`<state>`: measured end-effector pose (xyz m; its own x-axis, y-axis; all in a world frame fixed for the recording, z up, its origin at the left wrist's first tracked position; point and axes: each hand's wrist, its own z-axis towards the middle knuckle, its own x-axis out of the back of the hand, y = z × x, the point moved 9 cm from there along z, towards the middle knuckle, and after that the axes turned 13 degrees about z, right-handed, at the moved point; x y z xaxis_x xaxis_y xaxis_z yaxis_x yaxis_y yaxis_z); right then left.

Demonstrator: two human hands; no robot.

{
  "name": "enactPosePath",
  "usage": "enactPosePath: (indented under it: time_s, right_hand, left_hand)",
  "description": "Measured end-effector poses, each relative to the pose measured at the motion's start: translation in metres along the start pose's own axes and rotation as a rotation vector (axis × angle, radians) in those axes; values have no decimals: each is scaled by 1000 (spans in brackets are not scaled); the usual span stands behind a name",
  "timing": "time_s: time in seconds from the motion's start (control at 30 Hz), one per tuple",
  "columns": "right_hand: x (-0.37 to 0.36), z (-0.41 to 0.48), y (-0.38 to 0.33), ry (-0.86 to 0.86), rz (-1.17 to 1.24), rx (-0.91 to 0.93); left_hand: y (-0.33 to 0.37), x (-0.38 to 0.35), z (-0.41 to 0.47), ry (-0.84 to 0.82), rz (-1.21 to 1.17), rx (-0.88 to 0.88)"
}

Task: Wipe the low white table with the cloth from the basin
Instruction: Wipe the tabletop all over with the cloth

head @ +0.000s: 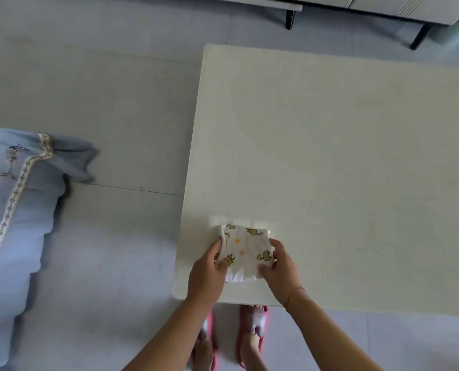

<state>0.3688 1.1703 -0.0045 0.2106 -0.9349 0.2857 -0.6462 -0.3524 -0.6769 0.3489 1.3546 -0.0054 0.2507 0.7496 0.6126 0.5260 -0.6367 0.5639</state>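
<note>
A folded white cloth (pixel 245 250) with small yellow animal prints lies on the low white table (pixel 330 156), near its front left corner. My left hand (pixel 207 271) grips the cloth's left edge, thumb on top. My right hand (pixel 280 269) grips its right edge, fingers curled over the side. Both hands rest over the tabletop close to the front edge. No basin is in view.
Grey tiled floor (pixel 102 103) surrounds the table. A blue cushion with patterned trim (pixel 16 210) lies on the floor at the left. A pale cabinet on black legs (pixel 383 6) stands behind the table. My feet in pink slippers (pixel 252 333) are under the front edge.
</note>
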Motion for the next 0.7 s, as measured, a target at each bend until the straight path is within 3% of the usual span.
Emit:
enactPosePath:
  time_s: [0.07,0.17,0.27,0.33,0.43,0.57,0.63,0.7]
  right_hand:
    - [-5,7,13,31,-79,-33]
    - [3,5,12,219,-454,34]
    - [-8,-11,-20,387,-511,302]
    - [-37,-14,-34,289,-526,471]
    - [-79,5,-17,59,-747,439]
    - [-98,23,1,129,-855,368]
    - [-116,12,0,178,-840,426]
    - [-152,-7,1,112,-892,564]
  left_hand:
    - [-6,2,3,107,111,-19]
    - [-8,18,-2,340,349,-66]
    - [-30,40,-2,514,317,44]
    - [-54,45,9,453,137,137]
    - [-74,32,19,260,-158,178]
    - [-74,16,25,120,-296,112]
    - [-79,12,29,108,-361,117]
    - [-87,9,32,88,-461,151]
